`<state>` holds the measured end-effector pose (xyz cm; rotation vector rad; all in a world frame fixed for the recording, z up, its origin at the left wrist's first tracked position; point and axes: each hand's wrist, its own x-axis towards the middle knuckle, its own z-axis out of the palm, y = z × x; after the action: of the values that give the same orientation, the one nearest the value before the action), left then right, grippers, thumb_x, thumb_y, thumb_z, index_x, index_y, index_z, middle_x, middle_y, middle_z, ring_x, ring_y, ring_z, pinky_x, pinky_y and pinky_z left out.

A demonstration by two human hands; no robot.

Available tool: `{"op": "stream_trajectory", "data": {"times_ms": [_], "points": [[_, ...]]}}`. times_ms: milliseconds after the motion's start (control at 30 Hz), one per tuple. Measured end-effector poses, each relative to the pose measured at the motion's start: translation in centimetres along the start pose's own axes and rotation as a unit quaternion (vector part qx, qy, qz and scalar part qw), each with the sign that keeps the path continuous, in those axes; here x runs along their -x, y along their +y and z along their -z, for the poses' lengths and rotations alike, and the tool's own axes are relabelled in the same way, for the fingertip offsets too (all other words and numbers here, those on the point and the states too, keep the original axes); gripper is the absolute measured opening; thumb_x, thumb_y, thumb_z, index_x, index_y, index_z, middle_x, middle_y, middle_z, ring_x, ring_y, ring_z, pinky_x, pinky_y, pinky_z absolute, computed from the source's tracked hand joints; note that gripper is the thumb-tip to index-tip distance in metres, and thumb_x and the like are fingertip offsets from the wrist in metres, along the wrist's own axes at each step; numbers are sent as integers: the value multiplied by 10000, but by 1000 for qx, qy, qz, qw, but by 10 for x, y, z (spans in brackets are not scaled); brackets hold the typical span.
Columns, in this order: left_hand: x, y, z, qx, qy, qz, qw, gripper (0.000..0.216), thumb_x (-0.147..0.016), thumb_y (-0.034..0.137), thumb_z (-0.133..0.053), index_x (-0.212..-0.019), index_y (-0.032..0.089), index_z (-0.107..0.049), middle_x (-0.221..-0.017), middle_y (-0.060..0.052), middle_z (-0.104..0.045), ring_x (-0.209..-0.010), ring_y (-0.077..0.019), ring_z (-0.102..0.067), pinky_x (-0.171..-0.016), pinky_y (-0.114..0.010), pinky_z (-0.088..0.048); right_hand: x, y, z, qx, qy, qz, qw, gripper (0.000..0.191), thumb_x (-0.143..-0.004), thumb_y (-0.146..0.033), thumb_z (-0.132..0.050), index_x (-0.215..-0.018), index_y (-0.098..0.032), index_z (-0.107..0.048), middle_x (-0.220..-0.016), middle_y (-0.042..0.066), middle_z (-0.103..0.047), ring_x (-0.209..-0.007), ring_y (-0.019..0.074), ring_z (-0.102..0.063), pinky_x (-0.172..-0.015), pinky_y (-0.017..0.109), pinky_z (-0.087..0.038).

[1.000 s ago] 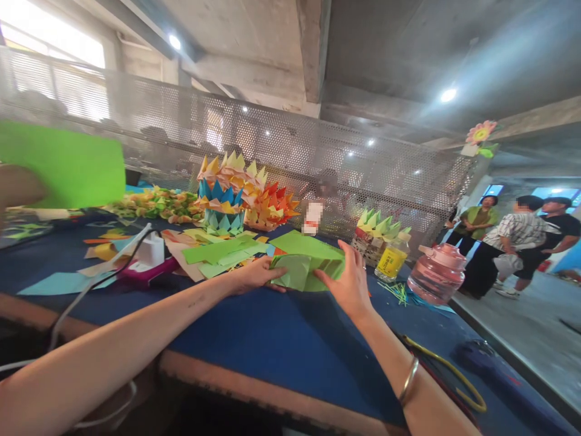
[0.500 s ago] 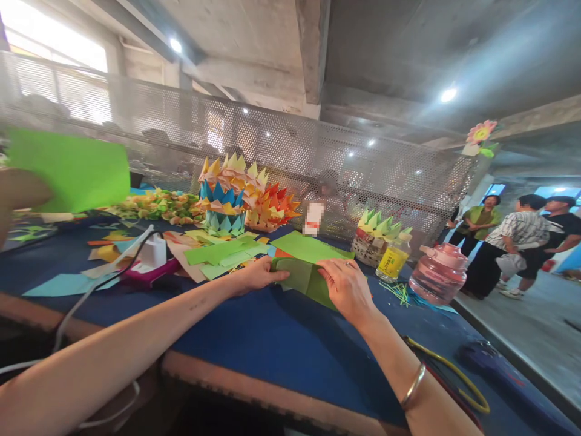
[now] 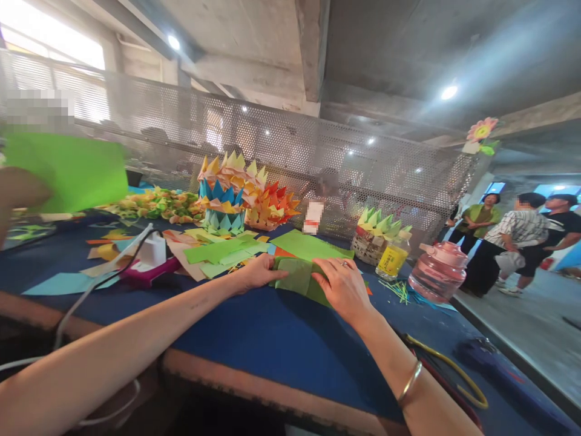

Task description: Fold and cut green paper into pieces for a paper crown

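A folded green paper sheet [image 3: 297, 275] lies on the blue table [image 3: 281, 339]. My left hand [image 3: 256, 272] rests at its left edge, fingers closed and pressing on the paper. My right hand [image 3: 342, 284] lies flat over its right part, fingers stretched out and pressing down. A metal bangle is on my right wrist. More green sheets [image 3: 308, 245] lie just behind the folded one.
Colourful folded-paper crowns [image 3: 240, 191] stand at the back by a perforated metal screen [image 3: 318, 157]. A pink jar [image 3: 438, 272] and a yellow-labelled bottle [image 3: 393, 257] stand to the right. Another person's hand holds a green sheet [image 3: 68, 169] at the left. People [image 3: 512, 242] stand far right.
The green paper was lifted between both hands; it now lies flat on the table. My right hand came down on top of it and flattened out.
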<state>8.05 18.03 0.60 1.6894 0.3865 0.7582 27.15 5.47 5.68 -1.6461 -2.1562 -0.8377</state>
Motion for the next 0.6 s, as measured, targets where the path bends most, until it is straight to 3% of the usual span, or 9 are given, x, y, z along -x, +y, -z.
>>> {"op": "stream_trajectory", "data": {"times_ms": [333, 600], "points": [[0, 2, 0, -11, -12, 2, 1000, 357, -656, 393, -780, -896, 140, -704, -835, -36, -744, -750, -188, -656, -749, -294, -494, 2, -3, -8, 0, 3, -19, 1000, 302, -834, -298, -676, -1101, -193, -581, -993, 53, -704, -928, 235, -620, -827, 356, -363], [2, 4, -2, -16, -15, 4, 1000, 377, -676, 444, -762, -898, 143, -710, -835, -46, -746, -743, -192, -660, -739, -298, -500, 2, -5, -9, -3, 5, -29, 1000, 275, -853, -315, -651, -1095, -208, -575, -989, 54, -705, -923, 233, -634, -809, 365, -374]]}}
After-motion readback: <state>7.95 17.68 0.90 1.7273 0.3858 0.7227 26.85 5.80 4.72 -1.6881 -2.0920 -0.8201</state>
